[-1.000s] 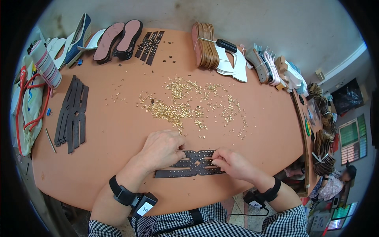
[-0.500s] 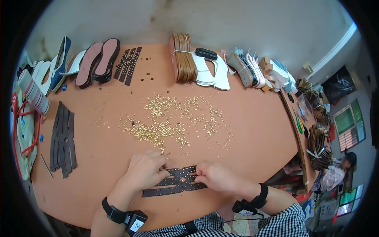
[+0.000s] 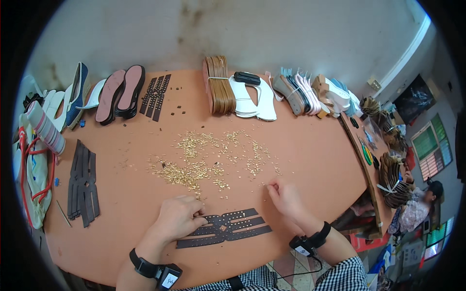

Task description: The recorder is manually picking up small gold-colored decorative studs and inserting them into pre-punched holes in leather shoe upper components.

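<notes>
A dark shoe upper [image 3: 247, 234], cut into strips with rows of small holes and gold studs, lies flat near the table's front edge. My left hand [image 3: 178, 217] is closed at its left end, thumb and forefinger on the strips and covering part of them. Up and to the right of the upper, apart from it, is my right hand [image 3: 286, 196], its thumb and forefinger pinched together. Anything in that pinch is too small to make out. Loose gold studs [image 3: 182, 175] are scattered over the middle of the table, beyond both hands.
More dark uppers [image 3: 83, 184] are stacked at the left beside a thin stick [image 3: 63, 213]. Pink-lined soles [image 3: 130, 89], a studded upper [image 3: 155, 98], bundled brown soles [image 3: 219, 89] and white cut pieces [image 3: 266, 103] line the back. Another person [image 3: 412, 213] sits far right.
My right hand has let go of the upper's right end and moved up and to the right. That end now shows fully. My left hand stays at the left end.
</notes>
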A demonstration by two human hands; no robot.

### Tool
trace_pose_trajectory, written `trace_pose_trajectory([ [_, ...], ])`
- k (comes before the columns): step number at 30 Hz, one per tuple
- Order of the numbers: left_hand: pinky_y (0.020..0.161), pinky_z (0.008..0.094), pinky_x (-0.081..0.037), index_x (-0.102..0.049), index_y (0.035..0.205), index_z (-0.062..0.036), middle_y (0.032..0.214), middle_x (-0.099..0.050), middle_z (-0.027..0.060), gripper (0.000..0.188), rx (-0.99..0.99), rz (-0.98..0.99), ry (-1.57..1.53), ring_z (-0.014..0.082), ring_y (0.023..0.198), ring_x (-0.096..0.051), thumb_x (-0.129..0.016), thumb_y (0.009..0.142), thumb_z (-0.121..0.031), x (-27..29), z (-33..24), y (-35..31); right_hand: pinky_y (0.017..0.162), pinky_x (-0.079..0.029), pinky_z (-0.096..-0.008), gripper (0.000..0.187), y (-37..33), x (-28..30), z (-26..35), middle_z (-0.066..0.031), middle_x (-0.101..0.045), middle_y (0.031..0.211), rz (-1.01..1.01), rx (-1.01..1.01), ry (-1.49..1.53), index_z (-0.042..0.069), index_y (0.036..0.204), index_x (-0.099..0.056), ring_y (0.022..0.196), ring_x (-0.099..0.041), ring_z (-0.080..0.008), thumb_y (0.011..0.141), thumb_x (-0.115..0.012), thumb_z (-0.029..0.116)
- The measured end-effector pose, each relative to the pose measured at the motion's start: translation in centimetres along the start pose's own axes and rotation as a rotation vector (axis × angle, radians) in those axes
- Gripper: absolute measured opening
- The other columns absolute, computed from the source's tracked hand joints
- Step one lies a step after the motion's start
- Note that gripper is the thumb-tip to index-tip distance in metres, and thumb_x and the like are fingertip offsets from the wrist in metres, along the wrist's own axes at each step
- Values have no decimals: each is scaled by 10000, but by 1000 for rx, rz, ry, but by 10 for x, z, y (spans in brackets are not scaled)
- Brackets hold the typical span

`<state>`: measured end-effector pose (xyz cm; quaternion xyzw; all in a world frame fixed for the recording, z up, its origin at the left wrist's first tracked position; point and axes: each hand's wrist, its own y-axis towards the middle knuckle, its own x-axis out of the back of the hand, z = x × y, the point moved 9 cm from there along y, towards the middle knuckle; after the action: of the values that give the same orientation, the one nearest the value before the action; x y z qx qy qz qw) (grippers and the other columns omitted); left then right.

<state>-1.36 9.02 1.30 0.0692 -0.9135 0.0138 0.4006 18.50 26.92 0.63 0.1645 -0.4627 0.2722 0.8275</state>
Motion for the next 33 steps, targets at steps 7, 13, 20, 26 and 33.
trace_pose_trajectory([
  [7, 656, 370, -490, -663, 789, -119, 784, -628, 41, 174, 34, 11, -20, 242, 781, -628, -739, 689, -239, 0, 1, -2, 696, -484, -457, 85, 11, -6, 11, -202, -609, 858, -2, 144, -128, 21, 917, -536, 808, -598, -405, 892, -549, 101],
  [13, 599, 348, -487, -660, 783, -93, 753, -630, 43, 195, -29, -44, 39, 225, 709, -632, -767, 666, -206, 1, -2, -1, 689, -481, -478, 93, 13, -12, 15, -207, -591, 894, 58, 171, -204, 25, 911, -518, 817, -587, -412, 894, -537, 114],
  [20, 648, 383, -485, -658, 797, -107, 796, -632, 56, 181, 34, 18, 44, 260, 781, -625, -729, 698, -242, 0, 1, -2, 631, -513, -483, 116, 12, -22, 30, -231, -579, 913, 167, 221, -525, -13, 926, -484, 733, -611, -424, 858, -523, 73],
  [26, 613, 359, -477, -654, 787, -98, 761, -623, 49, 199, -27, -35, 44, 236, 735, -625, -743, 685, -244, -1, 0, 1, 543, -516, -461, 146, 13, -23, 24, -227, -571, 870, 146, 361, -583, -33, 919, -456, 638, -625, -405, 850, -522, 77],
  [33, 615, 359, -473, -648, 790, -102, 762, -623, 35, 204, -13, -40, 52, 223, 740, -622, -742, 694, -256, -3, 5, -4, 566, -500, -455, 139, -41, -25, 76, -231, -551, 860, 223, 327, -283, -12, 936, -460, 655, -596, -386, 862, -535, 80],
])
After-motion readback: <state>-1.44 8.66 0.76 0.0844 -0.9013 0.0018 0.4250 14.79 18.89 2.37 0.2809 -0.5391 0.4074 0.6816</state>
